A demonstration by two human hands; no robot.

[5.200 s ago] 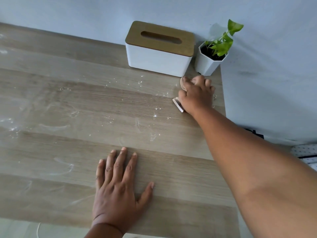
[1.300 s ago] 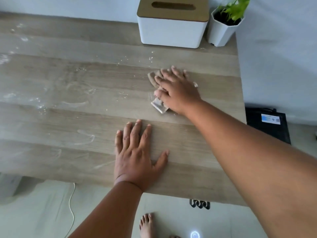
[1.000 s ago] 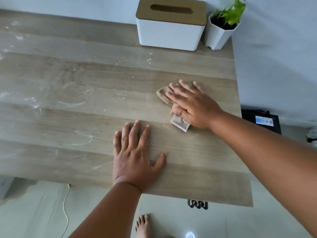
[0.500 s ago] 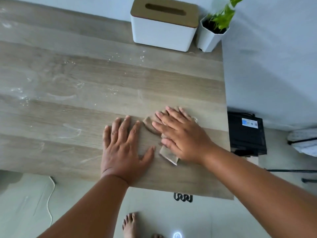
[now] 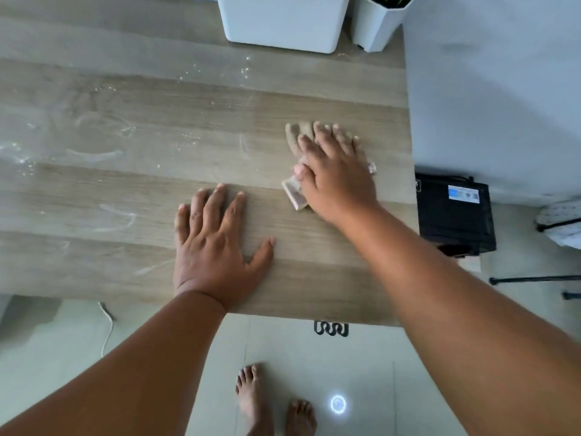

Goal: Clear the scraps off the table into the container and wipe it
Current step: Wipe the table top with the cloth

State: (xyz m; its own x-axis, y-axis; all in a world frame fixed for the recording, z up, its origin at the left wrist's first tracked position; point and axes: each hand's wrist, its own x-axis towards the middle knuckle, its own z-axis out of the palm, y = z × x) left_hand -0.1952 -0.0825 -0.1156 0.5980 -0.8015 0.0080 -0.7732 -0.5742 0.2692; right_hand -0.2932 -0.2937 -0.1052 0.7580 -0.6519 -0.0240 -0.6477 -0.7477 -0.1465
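Nearest, at 6 o'clock, two bare feet (image 5: 273, 401) stand on the pale floor (image 5: 361, 357), beside a small ring of light (image 5: 338, 404). A black coiled thing (image 5: 330, 328) lies on the floor just under the near edge of the table (image 5: 125, 190), and a thin white cord (image 5: 107, 328) trails at 8 o'clock.

The left hand (image 5: 213, 247) lies flat on the wood at the centre, palm down, fingers spread, holding nothing. At about 2 o'clock from it, well apart, the right hand (image 5: 334, 174) presses flat on a beige cloth (image 5: 297, 136), fingers stretched over it; the cloth shows past the fingertips and again as a folded corner by the thumb. The hand hides most of it.

Off the table's right edge, at 3 o'clock, a black box (image 5: 454, 212) with a blue label sits on the floor.

White smears and specks (image 5: 97, 152) mark the table from 9 to 11 o'clock, with a few crumbs (image 5: 245, 70) toward 12. The strip around the cloth looks cleaner.

Farthest, at 12 o'clock, a white box (image 5: 283, 23) and a white plant pot (image 5: 377, 23) stand by the wall (image 5: 490, 89).
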